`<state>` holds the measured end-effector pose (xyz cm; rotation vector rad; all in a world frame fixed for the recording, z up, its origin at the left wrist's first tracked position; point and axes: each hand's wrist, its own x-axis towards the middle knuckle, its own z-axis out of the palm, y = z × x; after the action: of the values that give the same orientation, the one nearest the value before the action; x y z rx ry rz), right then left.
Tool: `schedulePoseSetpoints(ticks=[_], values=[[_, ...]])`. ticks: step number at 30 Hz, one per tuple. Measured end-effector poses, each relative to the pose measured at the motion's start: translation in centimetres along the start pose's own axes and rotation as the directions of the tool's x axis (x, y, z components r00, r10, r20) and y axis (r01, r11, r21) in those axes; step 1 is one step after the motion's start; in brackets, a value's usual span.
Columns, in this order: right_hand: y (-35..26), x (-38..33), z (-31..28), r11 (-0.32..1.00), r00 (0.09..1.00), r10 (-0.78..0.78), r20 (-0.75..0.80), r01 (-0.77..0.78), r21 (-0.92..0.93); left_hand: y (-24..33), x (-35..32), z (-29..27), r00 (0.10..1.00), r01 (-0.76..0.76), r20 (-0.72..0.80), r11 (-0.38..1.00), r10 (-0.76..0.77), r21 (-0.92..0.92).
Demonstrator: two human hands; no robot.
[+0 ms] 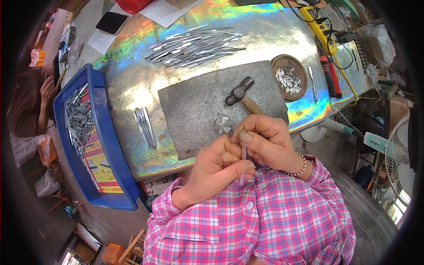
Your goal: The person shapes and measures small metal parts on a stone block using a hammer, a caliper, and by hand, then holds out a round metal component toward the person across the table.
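Note:
In front of my chest, just off the table's near edge, both hands are closed around one thin, narrow metal strip (243, 167). My left hand (218, 168) pinches its lower part between thumb and fingers. Beside it, the fingertips of my right hand (268, 143) are bent together at its upper end; the exact tip is hidden. Beyond my hands lies a hammer (240, 90) with a wooden handle, on a dark grey slab (190, 106). A round shiny metal block (223, 124) stands on the slab near my fingers.
Thin metal strips (194, 46) lie piled at the back, with several more (144, 128) left of the slab. A blue tray (117, 163) holds others. Right are a round bowl (276, 66) of small metal pieces, a red-black tool (331, 77) and a yellow power strip (322, 33). Someone's hand (47, 90) shows far left.

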<state>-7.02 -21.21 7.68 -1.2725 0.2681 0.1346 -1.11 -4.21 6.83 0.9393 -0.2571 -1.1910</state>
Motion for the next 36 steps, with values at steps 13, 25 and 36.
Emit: schedulePoseSetpoints(ticks=[13, 25, 36], values=[[0.5, -0.3, -0.3, 0.991, 0.999, 0.047, 0.025, -0.05, 0.122, -0.4, -0.3, -0.2, 0.999, 0.016, -0.052, 0.976, -0.004, 0.217], [0.7, -0.7, -0.6, 0.991, 0.997, 0.077, -0.028, -0.074, 0.112, -0.3, 0.1, 0.1, 0.995, 0.096, -0.042, 0.984, -0.09, 0.151], [1.1, -1.1, -1.1, 0.989, 0.996, 0.076, -0.054, -0.069, 0.129, -0.5, 0.8, 0.2, 0.994, 0.113, -0.029, 0.984, -0.11, 0.137]])
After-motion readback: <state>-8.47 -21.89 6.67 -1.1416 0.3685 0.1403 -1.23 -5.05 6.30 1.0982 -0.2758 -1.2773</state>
